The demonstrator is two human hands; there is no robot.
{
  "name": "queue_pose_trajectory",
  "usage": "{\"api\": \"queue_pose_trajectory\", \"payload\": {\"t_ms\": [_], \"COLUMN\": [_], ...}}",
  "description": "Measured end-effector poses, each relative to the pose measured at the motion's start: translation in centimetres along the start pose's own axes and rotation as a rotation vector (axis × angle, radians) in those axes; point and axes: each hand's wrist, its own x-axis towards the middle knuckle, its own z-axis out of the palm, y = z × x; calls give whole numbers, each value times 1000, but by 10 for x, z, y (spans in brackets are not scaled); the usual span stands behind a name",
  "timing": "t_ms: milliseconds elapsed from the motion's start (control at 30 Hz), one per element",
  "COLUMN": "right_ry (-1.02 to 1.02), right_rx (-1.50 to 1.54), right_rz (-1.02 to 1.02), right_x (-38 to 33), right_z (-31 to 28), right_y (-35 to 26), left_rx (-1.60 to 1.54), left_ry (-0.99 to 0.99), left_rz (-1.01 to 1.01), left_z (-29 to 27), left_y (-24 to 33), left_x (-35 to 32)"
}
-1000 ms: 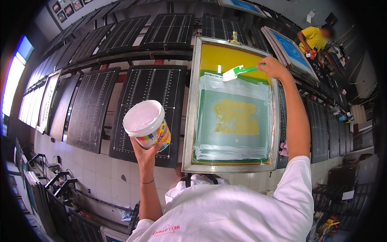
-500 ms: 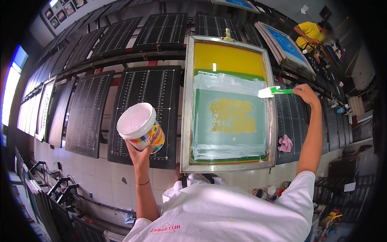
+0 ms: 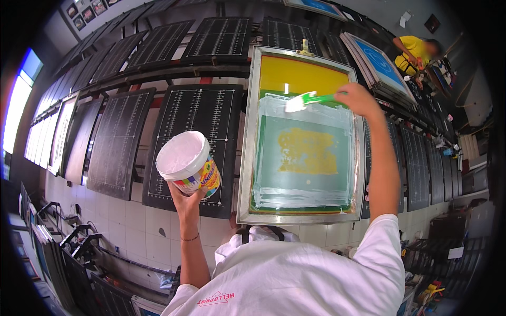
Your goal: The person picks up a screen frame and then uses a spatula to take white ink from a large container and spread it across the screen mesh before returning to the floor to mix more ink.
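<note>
My left hand [image 3: 185, 203] grips a white plastic tub [image 3: 185, 163] from below; it is tilted and filled with pale ink up near its rim. A green-handled spatula [image 3: 322, 98] is held by the handle in my right hand [image 3: 360, 99]. White ink coats its blade, which is over the upper part of a metal-framed printing screen [image 3: 246, 158]. Whether the blade touches the mesh I cannot tell. The mesh is yellow at the far end and green below, with a yellowish stencil patch [image 3: 308, 151] in the middle. White ink bands lie across its far and near parts.
Black printing boards with white ruled marks [image 3: 192, 121] stand in rows left, right and beyond. A brass-coloured clamp [image 3: 304, 48] sits at the screen's far edge. Stacked framed screens [image 3: 377, 66] lie at the far right, near a person in yellow [image 3: 414, 55].
My right hand has swung left and away from me, carrying the spatula from the screen's right edge over the far ink band. My left hand still holds the tub in about the same place.
</note>
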Motion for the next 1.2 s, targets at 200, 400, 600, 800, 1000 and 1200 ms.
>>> {"api": "queue_pose_trajectory", "payload": {"t_ms": [200, 400, 600, 800, 1000, 1200], "right_ry": [-27, 16, -138, -36, -55, 1], "right_rx": [-39, -149, 20, 64, 67, 166], "right_rz": [176, 35, 239, 187, 39, 53], "right_x": [-13, 16, -13, -18, 27, 12], "right_z": [-27, -26, -30, -7, 25, 3], "right_y": [71, 25, 99, 102, 41, 50], "left_rx": [-24, -27, -34, -32, -30, -51], "left_ry": [19, 6, 13, 14, -8, 0], "left_rz": [-13, -24, 1, -13, -27, -26], "left_z": [-2, 2, -2, -7, 0, 0], "left_y": [-4, -2, -1, -3, -4, -1], "left_x": [2, 4, 4, 7, 7, 7]}}
